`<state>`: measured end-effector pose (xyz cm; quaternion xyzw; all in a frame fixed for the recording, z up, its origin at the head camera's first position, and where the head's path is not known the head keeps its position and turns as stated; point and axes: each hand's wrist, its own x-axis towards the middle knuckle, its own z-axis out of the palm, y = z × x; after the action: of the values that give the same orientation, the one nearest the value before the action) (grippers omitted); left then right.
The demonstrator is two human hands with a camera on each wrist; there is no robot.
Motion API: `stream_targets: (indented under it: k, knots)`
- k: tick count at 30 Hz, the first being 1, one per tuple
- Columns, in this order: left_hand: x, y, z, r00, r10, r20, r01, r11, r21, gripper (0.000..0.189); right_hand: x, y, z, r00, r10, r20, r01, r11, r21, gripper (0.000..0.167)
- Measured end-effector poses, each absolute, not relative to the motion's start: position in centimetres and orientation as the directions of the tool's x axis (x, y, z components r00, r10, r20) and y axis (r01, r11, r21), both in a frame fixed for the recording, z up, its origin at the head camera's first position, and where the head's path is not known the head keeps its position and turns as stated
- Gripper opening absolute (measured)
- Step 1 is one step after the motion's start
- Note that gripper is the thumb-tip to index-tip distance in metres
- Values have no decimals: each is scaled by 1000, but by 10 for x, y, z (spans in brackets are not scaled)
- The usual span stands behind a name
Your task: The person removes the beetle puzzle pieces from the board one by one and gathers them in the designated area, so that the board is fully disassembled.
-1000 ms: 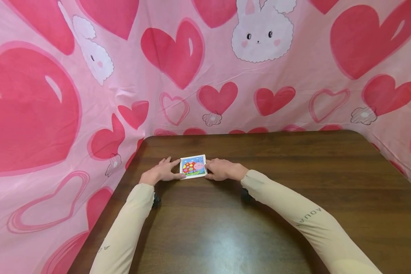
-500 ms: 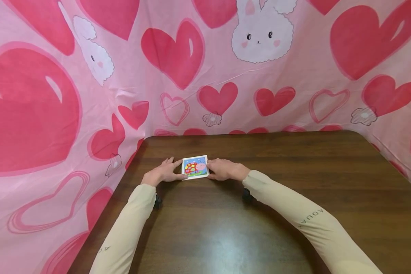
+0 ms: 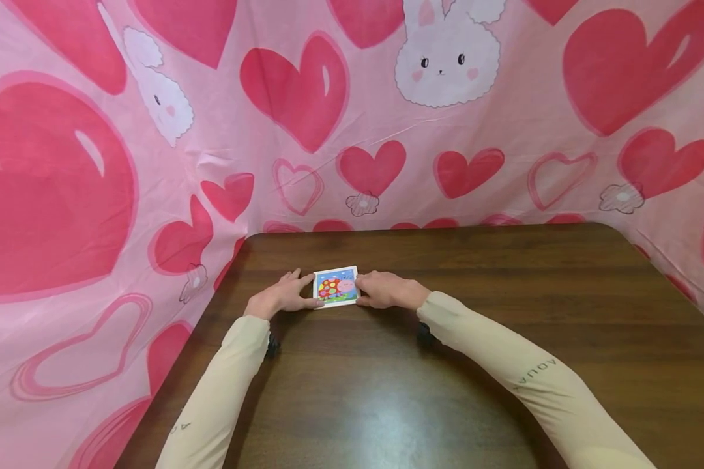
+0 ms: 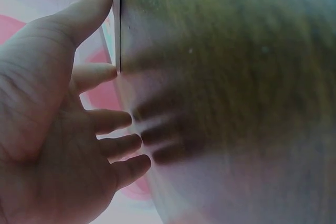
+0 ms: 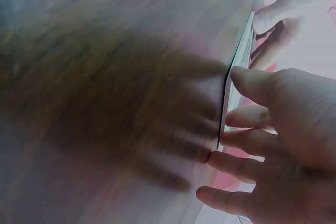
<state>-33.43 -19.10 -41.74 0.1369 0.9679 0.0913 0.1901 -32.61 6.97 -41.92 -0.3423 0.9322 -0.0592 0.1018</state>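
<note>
A flat white-framed ladybug picture board (image 3: 336, 287) lies on the brown table (image 3: 352, 365), between both hands. At its left side, my left hand (image 3: 281, 294) has the thumb along the near corner and the index finger toward the far corner. In the left wrist view the other fingers (image 4: 119, 144) are spread, tips down at the tabletop. My right hand (image 3: 388, 290) touches the right edge. The right wrist view shows the thumb (image 5: 254, 82) at the board's near corner and fairly straight fingers along its side. The board's thin edge (image 5: 231, 85) lies close to the table.
A pink cloth (image 3: 446, 130) with red hearts and white rabbits hangs behind the table and along its left and right sides. Cream sleeves (image 3: 504, 345) cover both forearms, and a dark wrist device (image 3: 424, 332) sits under the right cuff. Light glares off the near tabletop.
The picture board has slid a little to the right across the table, and both hands have shifted right with it. Their hold on its sides looks about the same.
</note>
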Motion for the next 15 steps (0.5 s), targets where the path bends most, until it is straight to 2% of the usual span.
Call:
stream_targets:
  k: [15]
  knots:
    - [-329,-178,-416,-895,304,-326,238,944,227,94,-322,79,-418,-758,-631,-164,-610,775,-165,33]
